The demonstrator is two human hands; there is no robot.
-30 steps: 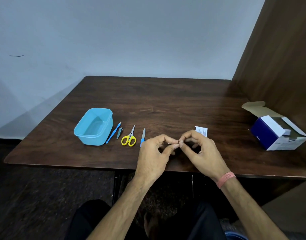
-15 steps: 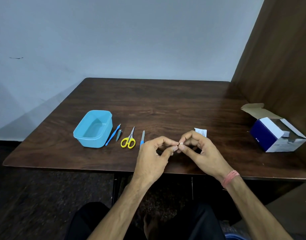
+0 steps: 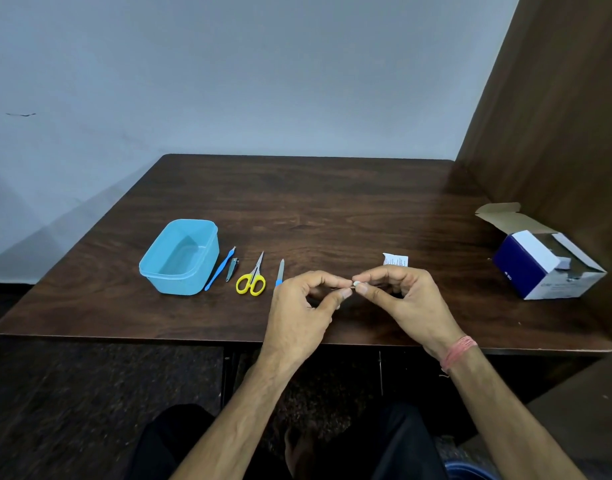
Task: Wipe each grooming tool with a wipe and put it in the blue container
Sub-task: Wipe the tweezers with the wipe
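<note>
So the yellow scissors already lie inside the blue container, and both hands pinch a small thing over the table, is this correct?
Not quite. In the head view the yellow scissors lie on the table, to the right of the blue container, not inside it; nothing shows in the container. The rest holds: the left hand and right hand pinch a small thing between them over the table.

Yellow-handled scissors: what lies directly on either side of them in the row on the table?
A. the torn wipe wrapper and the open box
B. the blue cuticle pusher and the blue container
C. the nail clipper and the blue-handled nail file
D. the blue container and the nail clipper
C: the yellow-handled scissors lie between the nail clipper on the container side and the blue-handled nail file on the side toward the hands.
</note>
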